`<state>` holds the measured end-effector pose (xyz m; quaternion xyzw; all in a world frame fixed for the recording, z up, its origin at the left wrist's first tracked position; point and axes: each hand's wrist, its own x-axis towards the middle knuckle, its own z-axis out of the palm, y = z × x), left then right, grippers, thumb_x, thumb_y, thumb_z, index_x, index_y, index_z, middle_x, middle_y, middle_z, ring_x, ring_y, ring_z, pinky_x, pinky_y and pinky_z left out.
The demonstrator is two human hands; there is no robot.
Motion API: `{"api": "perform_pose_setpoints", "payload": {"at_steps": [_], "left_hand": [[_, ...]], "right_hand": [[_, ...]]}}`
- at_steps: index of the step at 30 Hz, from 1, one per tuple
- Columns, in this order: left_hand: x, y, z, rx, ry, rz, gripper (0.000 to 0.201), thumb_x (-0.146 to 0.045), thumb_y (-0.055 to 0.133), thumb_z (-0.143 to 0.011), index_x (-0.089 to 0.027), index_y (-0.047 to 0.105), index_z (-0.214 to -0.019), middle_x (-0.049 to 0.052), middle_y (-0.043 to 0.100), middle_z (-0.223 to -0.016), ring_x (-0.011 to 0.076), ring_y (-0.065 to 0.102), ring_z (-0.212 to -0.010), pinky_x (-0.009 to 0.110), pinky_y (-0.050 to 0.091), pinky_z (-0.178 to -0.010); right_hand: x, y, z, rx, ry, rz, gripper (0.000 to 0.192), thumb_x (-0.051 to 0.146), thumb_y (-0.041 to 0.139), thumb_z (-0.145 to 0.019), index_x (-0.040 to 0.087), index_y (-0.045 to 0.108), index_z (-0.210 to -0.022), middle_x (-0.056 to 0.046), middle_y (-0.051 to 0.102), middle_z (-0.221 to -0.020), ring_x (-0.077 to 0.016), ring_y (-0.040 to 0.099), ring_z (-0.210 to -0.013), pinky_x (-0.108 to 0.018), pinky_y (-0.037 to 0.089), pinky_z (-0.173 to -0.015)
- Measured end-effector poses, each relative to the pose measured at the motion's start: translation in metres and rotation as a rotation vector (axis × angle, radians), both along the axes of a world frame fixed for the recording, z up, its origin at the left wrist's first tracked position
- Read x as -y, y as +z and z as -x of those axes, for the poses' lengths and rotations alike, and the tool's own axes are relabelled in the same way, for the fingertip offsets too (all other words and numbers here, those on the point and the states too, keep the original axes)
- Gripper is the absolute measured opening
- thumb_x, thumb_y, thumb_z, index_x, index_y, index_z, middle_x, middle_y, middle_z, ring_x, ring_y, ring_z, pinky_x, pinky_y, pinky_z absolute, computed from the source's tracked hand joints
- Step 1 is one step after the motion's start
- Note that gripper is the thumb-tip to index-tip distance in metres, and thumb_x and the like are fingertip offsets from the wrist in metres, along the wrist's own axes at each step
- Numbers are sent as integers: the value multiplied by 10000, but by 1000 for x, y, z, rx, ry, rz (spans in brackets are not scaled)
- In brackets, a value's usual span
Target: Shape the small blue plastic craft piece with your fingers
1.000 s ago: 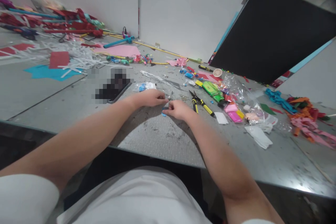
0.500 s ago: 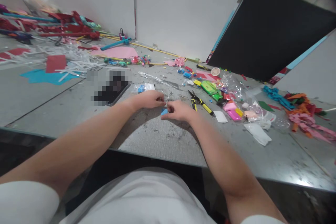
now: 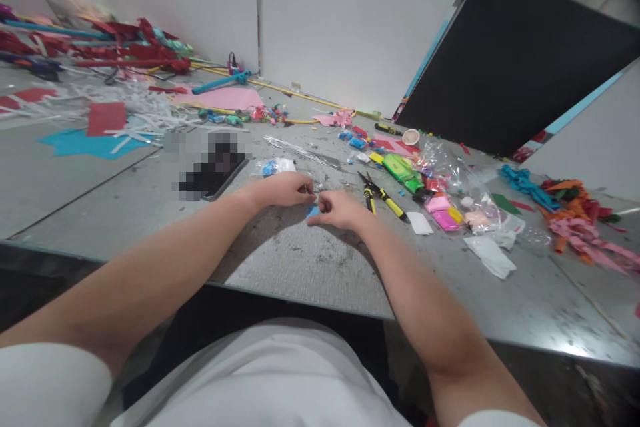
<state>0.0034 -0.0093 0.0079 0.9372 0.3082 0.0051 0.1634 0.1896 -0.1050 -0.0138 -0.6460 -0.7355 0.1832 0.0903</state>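
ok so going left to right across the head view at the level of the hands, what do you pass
blurred dark object → left hand → small blue piece → right hand → yellow-handled pliers → white card → pink blocks → orange and pink strips

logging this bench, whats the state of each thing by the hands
left hand: pinched shut on something tiny
right hand: pinched on blue scrap
cutters: lying flat, jaws closed
phone: flat on table
clear bag: crumpled
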Motion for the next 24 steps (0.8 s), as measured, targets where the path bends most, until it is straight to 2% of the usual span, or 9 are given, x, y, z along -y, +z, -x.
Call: {"api": "perform_pose_setpoints", "payload": {"at_steps": [6, 16, 24], "left_hand": [[2, 2, 0, -2, 7, -6, 302, -425, 691, -1059, -146, 727, -1168, 71, 755, -1111, 217, 735, -1011, 443, 637, -940], [-1, -1, -2, -7, 15, -8, 313, -437, 688, -1058, -145, 727, -1166, 71, 755, -1107, 218, 734, -1006, 445, 634, -940], [-2, -2, -2, -6, 23, -2, 310, -431, 695, -1054, -146, 726, -1172, 72, 754, -1117, 220, 733, -1014, 446, 633, -942]], "right_hand": [[-3, -3, 3, 31, -43, -29, 380, 547, 715, -1014, 182, 659, -923, 16, 632, -832, -151, 579, -742, -315, 503, -755], [-4, -6, 0, 45, -40, -54, 418, 591, 762, -961, 191, 659, -898, 30, 615, -779, -143, 533, -689, -298, 459, -710], [-7, -8, 2, 60, -90, -108, 395, 554, 645, -1061, 177, 680, -950, -2, 663, -860, -168, 626, -788, -339, 528, -793]]}}
